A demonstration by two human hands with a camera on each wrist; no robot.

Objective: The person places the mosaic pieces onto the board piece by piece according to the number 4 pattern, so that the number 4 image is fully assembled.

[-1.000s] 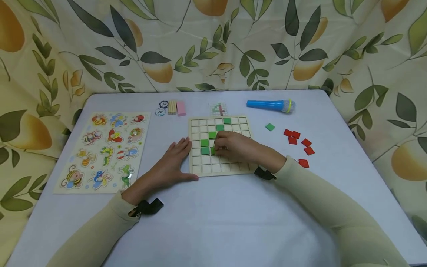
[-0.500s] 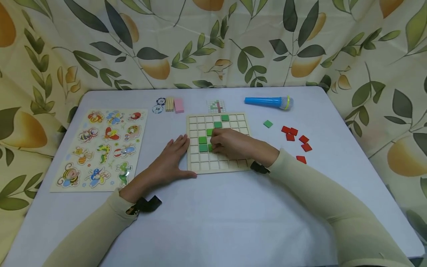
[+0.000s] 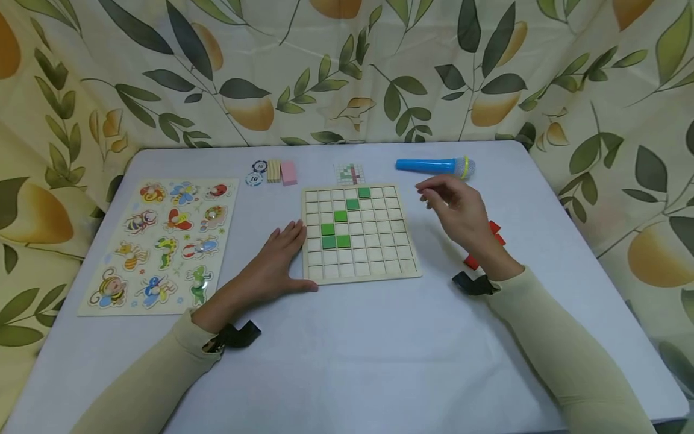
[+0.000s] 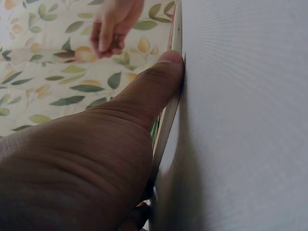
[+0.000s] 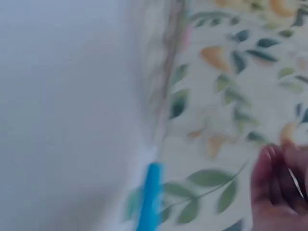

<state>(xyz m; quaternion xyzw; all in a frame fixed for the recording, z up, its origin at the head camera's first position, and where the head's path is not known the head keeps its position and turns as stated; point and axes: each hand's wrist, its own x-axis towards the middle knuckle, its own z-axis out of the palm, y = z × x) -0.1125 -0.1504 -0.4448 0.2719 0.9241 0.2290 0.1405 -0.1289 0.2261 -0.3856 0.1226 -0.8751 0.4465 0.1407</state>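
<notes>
A pale square grid board (image 3: 374, 263) lies mid-table with several green tiles (image 3: 340, 216) set in its cells. My left hand (image 3: 271, 263) steadies its left side, fingers extended along the edge; in the left wrist view the thumb (image 4: 161, 77) touches the board's front edge (image 4: 166, 122). To the right of the board my right hand (image 3: 461, 214) is in the air, fingers loosely bent, with nothing visible in them. In the right wrist view, those fingers (image 5: 263, 168) appear at the lower right. The loose green tile is hidden by this hand, and red tiles (image 3: 472, 262) are partly covered.
A sticker sheet of cartoon insects (image 3: 168, 247) lies at left. Along the back are poker-style chips (image 3: 255, 179), a striped block (image 3: 273, 172), a pink block (image 3: 289, 173), a small pattern card (image 3: 349, 174) and a blue toy microphone (image 3: 425, 165). Leaf-print cloth (image 3: 325, 72) hangs behind.
My right hand has left the board and moved right, beside the loose tiles. A green tile it was fingering now sits in a cell. The left hand stays at the board's edge.
</notes>
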